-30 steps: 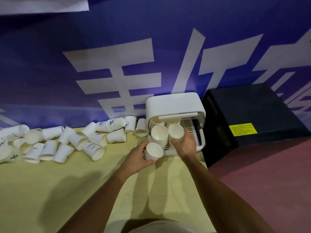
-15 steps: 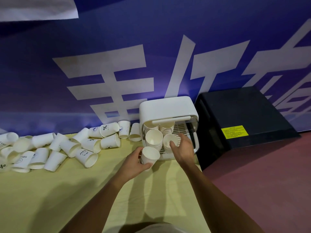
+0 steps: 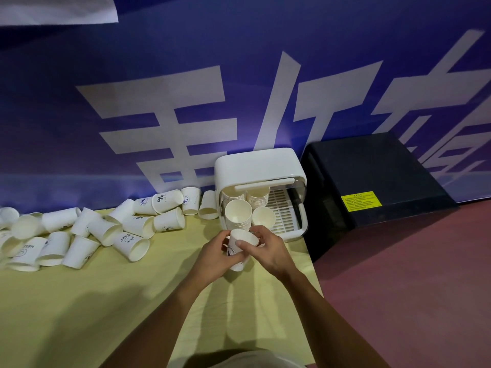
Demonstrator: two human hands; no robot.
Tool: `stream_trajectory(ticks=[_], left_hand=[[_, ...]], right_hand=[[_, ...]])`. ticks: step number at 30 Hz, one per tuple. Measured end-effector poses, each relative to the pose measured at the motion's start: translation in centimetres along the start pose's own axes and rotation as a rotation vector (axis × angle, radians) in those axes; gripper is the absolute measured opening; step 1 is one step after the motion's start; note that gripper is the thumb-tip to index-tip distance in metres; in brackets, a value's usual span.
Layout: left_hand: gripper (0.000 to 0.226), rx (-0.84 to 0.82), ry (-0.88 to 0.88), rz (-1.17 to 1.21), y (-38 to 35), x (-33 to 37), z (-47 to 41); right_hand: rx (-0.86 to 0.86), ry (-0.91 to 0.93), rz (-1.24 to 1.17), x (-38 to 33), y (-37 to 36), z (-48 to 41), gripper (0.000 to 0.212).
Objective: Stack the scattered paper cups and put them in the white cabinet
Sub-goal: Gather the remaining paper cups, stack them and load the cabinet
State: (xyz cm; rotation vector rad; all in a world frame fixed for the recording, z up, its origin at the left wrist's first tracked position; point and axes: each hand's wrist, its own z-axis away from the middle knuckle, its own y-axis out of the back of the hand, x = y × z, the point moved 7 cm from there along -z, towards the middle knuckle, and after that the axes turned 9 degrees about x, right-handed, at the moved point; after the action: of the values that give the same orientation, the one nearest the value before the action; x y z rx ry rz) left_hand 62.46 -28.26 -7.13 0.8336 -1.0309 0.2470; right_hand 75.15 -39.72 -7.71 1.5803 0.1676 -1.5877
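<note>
Open cabinet (image 3: 259,166) before me: cup stacks (image 3: 238,213) fill its left side, the rack (image 3: 283,208) on its right lies bare for entry; loose cups (image 3: 106,227) crowd the table (image 3: 79,301) to my left, a black box (image 3: 372,176) walls my right.

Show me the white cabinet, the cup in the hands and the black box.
white cabinet (image 3: 256,166): head view, on its top panel.
cup (image 3: 245,235): head view, inside its open mouth.
black box (image 3: 372,168): head view, on its top face.
</note>
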Motion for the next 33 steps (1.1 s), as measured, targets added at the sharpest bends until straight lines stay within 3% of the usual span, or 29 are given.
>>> stream_trajectory(ticks=[8,17,33], left_hand=[[0.064,-0.03,-0.022,0.001,-0.6,0.5,-0.3],[0.053,-0.027,0.029,-0.025,-0.5,-2.1,-0.7],[0.052,0.009,0.062,-0.046,-0.1,-2.6,-1.5]], right_hand=[[0.067,0.008,-0.025,-0.3,1.2,0.0,0.048],[0.433,0.051,-0.019,-2.0,7.1,-2.5,0.069],[0.157,-0.036,0.387,0.9,1.3,-6.6,0.077]])
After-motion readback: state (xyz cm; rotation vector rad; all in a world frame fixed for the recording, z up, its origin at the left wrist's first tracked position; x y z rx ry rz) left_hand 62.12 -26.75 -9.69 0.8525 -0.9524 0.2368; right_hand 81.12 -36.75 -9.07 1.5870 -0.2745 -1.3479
